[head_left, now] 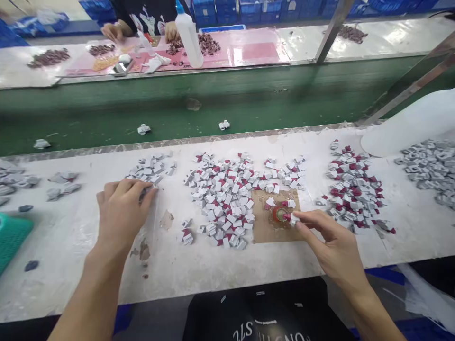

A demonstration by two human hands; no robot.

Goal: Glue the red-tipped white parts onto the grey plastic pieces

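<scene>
My right hand pinches a small white-and-maroon plastic piece between thumb and forefinger. Its maroon end is at the edge of a small round red dish with something pale inside, which sits on a brown cardboard square. Two similar pieces lie on the cardboard just behind the dish. My left hand is closed at the near side of a loose heap of grey plastic pieces, its fingertips and thumb around a small grey piece, partly hidden.
A big pile of white-and-maroon pieces lies between my hands, another pile to the right. A white bottle leans in at right; a teal basket stands left. Beyond the green conveyor belt, a co-worker's hands are at another table.
</scene>
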